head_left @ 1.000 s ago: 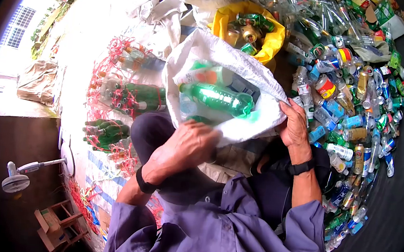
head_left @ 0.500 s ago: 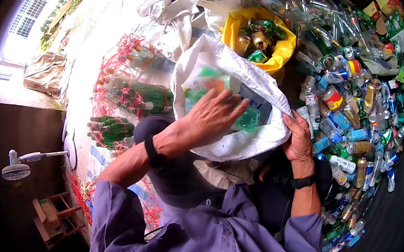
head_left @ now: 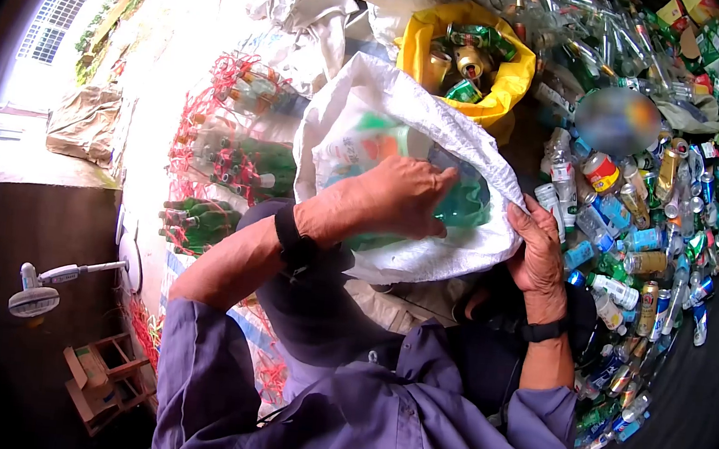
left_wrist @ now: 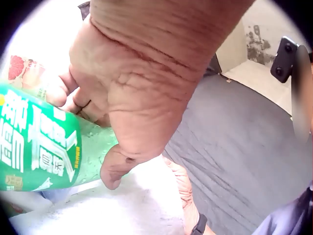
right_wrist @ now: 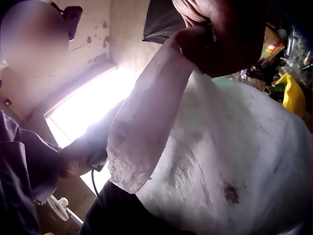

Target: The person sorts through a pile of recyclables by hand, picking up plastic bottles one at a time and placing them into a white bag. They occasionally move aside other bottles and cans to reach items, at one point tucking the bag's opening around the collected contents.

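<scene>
A white woven sack (head_left: 460,256) gapes between the person's knees with plastic bottles inside. Over its mouth, the left hand (head_left: 401,194) grips a green plastic bottle (left_wrist: 41,142) whose green label bears white characters. In the left wrist view the thumb lies on one side of this bottle and the fingers on the other. A bottle with a grapefruit picture (left_wrist: 24,71) shows behind it. At the sack's right edge the right hand (head_left: 534,250) pinches the rim. The right wrist view shows the sack cloth (right_wrist: 225,147) hanging folded from that hand.
A yellow bag (head_left: 517,71) of cans stands just beyond the sack. Mixed bottles and cans (head_left: 648,239) heap up on the right. Green bottles (head_left: 208,223) bundled with red string lie to the left. A white fan (head_left: 33,301) stands at far left.
From the sack's near rim, the left hand has moved over the mouth, first with fingers spread, now curled round a green bottle. The right hand keeps its hold on the rim.
</scene>
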### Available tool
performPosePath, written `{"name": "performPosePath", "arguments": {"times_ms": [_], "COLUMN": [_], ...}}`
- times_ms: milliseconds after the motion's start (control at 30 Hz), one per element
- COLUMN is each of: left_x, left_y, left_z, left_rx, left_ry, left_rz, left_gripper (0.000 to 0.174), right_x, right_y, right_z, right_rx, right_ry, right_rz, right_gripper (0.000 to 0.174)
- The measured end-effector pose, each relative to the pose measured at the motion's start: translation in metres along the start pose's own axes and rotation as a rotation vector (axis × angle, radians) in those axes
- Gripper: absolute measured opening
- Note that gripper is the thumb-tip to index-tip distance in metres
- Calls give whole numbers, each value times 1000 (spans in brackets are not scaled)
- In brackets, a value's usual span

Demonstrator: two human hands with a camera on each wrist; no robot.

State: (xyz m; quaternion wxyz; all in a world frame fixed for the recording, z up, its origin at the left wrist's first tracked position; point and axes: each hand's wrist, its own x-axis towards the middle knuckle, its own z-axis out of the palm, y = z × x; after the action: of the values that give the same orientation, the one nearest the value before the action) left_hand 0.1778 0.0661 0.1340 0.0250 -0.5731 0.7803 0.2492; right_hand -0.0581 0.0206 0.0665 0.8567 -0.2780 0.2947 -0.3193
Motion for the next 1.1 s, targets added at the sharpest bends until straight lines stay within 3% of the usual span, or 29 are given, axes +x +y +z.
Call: {"name": "performPosePath", "arguments": {"times_ms": [167, 233, 333, 367, 400, 500, 600, 667, 833, 900, 1100], "left_x": [-4, -3, -16, -23, -29, -45, -51, -55, -65, -69, -83], "left_y": [4, 10, 20, 19, 18, 22, 14, 5, -9, -9, 6], "left_z": [-13, -29, -45, -42, -40, -39, -15, 0, 15, 6, -22], "left_rx": [-258, -241, -318, -399, -402, -624, -581, -662, -259, 5, 96], "left_ry": [24, 2, 53, 180, 176, 455, 500, 460, 364, 287, 49], "left_rz": [26, -84, -117, -50, -50, -72, -100, -147, -121, -159, -249], "left_gripper": [75, 82, 80, 77, 77, 75, 76, 74, 68, 64, 61], "right_x": [-1, 1, -3, -5, -6, -7, -7, -5, -7, -7, -5], "right_y": [0, 3, -5, -6, -6, -7, -8, -5, -9, -9, -10], "right_z": [1, -4, 7, 6, 6, 0, 0, -3, 5, 5, 6], "right_rx": [8, 22, 3, 4, -1, -3, -7, -21, -54, -74, -74], "right_ry": [-7, 17, -14, -8, -14, -38, -28, -17, -19, -30, -21], "right_rz": [8, -17, -12, -9, -9, -1, -5, -29, 2, 5, 5], "right_gripper": [33, 33, 33, 33, 34, 35, 36, 36, 33, 33, 35]}}
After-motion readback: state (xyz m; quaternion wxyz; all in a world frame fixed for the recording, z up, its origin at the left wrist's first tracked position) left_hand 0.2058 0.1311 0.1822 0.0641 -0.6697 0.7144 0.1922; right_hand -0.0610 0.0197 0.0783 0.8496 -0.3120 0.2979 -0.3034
